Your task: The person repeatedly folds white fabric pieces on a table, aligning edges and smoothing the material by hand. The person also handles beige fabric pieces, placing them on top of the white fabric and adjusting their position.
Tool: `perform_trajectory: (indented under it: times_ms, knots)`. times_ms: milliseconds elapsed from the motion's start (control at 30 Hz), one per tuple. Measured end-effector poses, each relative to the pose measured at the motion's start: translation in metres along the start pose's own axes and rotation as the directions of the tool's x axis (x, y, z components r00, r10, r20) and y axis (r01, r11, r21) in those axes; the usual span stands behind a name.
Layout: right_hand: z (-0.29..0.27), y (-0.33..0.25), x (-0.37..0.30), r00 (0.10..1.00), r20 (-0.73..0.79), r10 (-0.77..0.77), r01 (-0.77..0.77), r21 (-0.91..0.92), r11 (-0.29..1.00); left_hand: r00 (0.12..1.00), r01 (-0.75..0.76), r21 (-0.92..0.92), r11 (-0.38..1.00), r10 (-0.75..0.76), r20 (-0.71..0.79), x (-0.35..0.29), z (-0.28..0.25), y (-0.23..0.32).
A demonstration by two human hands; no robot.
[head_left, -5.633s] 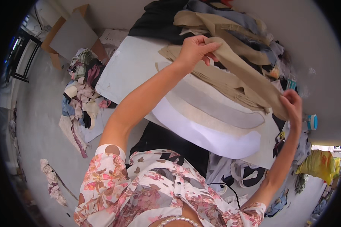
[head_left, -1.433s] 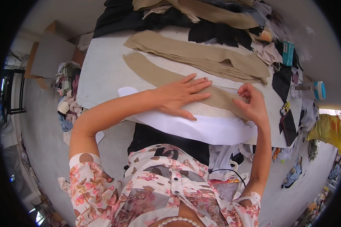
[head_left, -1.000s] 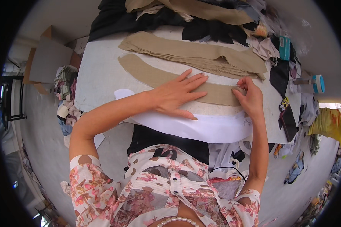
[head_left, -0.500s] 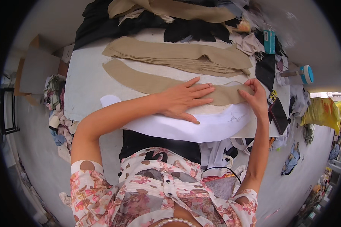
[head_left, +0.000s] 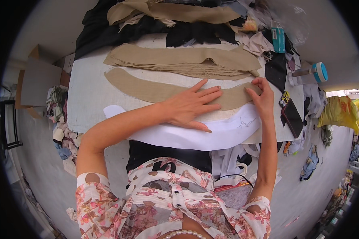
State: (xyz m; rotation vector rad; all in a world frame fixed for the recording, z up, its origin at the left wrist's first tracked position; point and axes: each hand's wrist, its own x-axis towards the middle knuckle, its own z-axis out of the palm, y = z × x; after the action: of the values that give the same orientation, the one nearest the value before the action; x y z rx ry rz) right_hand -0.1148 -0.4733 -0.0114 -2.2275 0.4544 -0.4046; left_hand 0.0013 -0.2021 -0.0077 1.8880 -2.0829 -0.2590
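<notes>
while left hand (head_left: 189,106) splays on tan strip (head_left: 147,84), right hand (head_left: 263,97) touches end, grip unclear.

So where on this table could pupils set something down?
Bare: the table's left side, between its edge and the single beige strip; a narrower patch between right hand and phone. Crowded: the far edge, under black cloth and beige scraps.

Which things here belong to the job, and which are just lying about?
Likely in the job: curved tan fabric strip under the left hand, right hand at its end; stacked tan strips; curved white strip.
Seemingly lying about: dark phone; teal box; blue-lidded container; yellow bag; cardboard box.
</notes>
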Motion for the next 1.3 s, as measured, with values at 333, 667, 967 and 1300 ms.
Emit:
perform_trajectory:
  times_ms: [333, 667, 967, 1300]
  knots:
    - [0.0, -0.008, 0.01, 0.994, 0.028, -0.103, 0.104, -0.043, 0.994, 0.994, -0.044, -0.082, 0.996, 0.035, -0.108, 0.014, 0.026, -0.007]
    - [-0.002, 0.017, 0.013, 0.991, 0.132, -0.032, 0.037, -0.034, 0.999, 0.657, 0.389, -0.027, 0.921, -0.298, -0.692, -0.08, -0.027, -0.007]
    - [-0.006, 0.015, 0.016, 0.986, 0.15, -0.069, 0.085, -0.102, 0.991, 0.191, 0.934, -0.121, 0.337, -0.755, -0.628, -0.214, -0.054, -0.047]
    - [-0.006, 0.016, 0.015, 0.984, 0.169, -0.052, 0.068, -0.087, 0.994, 0.231, 0.948, -0.069, 0.311, -0.818, -0.527, -0.205, -0.059, -0.065]
